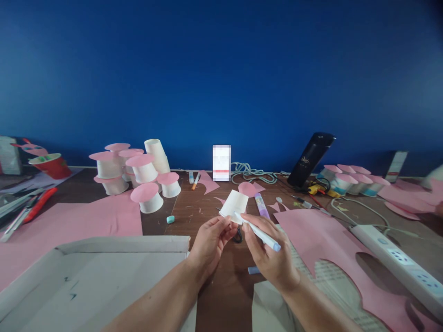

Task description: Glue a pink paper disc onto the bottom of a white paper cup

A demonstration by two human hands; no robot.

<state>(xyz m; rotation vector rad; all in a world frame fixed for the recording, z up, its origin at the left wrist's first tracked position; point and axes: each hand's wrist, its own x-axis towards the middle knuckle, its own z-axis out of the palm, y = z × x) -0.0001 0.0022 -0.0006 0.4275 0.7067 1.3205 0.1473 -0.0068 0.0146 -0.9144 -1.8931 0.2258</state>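
Observation:
In the middle of the head view, my left hand (215, 237) pinches a white paper cup (235, 204) by its rim, with the cup tilted and its base pointing up and away. My right hand (270, 251) grips a white marker (263, 236) with a pale blue end, its tip at the cup's side near the rim. Whether the tip touches the paper I cannot tell. Just behind the cup lies a pink paper disc (247, 188). A blue marker cap (254, 270) rests on the table below my right hand.
Several cups topped with pink discs (147, 203) stand at left, with stacked plain cups (157, 156) behind. A cardboard box (121, 244) fills the near left. Cut pink paper (311, 230) and a power strip (398, 258) lie at right. A black bottle (310, 159) leans near the wall.

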